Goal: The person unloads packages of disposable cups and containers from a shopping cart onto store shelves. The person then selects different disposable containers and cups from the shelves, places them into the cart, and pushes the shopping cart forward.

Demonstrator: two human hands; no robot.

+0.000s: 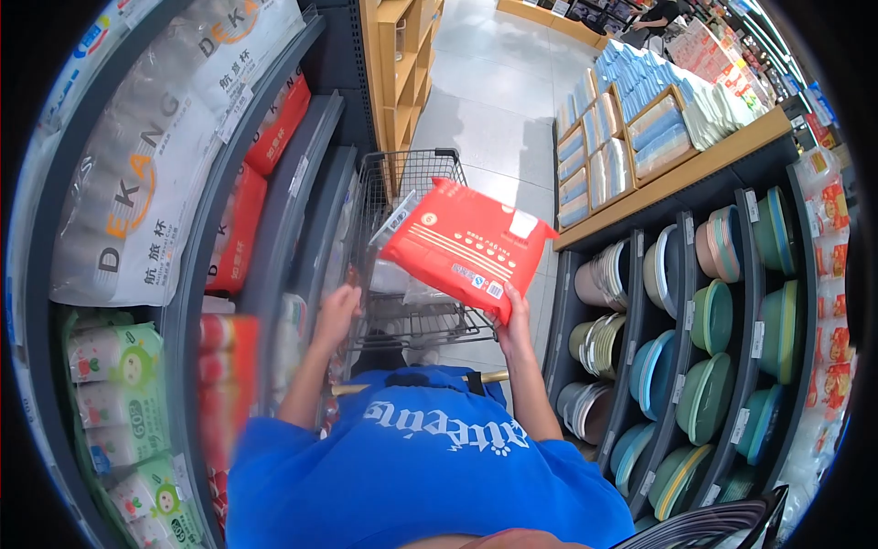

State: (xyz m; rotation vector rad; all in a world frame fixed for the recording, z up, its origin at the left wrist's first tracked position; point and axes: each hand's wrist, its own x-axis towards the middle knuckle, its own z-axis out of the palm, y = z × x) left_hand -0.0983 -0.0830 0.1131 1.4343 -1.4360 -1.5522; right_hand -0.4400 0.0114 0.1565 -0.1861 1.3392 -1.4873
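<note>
My right hand (515,316) grips the lower right corner of a red plastic-wrapped package (466,240). White print, small bowl-like pictures and a barcode show on its upper face. The package is tilted over a black wire shopping cart (439,157). My left hand (338,309) is apart from it, by the left shelf, with its fingers curled together. Whether anything small is between those fingers is hidden. Behind the package's left end, a clear plastic piece with a label (395,220) sticks out. Clear-wrapped goods (391,277) lie in the cart.
Left shelves carry white DEKANG cup packs (137,197), red packs (240,229) and green-printed packs (119,389). On the right stand stacked bowls and basins (706,398), with folded blue cloth-like goods (658,142) above. A tiled aisle (494,101) runs ahead; a person (654,20) is far off.
</note>
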